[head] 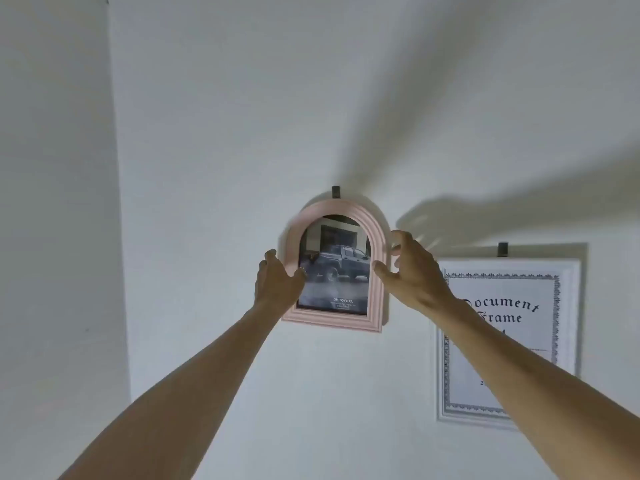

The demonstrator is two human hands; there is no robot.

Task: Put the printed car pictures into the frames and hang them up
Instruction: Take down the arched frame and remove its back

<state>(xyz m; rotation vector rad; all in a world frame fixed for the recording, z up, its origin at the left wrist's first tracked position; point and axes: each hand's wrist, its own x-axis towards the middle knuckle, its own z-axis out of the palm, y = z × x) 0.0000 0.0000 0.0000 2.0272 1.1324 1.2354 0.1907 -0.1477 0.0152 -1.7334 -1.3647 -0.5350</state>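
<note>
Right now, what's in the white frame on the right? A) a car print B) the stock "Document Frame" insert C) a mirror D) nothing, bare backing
B: the white frame still shows its stock insert reading "Document Frame", while the car print sits in the pink frame between the left hand and the right hand.

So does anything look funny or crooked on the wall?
Yes. The pink arched frame with the car picture leans a little, its top tipped left under its hook. The white frame beside it shows only "Document Frame" paper, no car.
</note>
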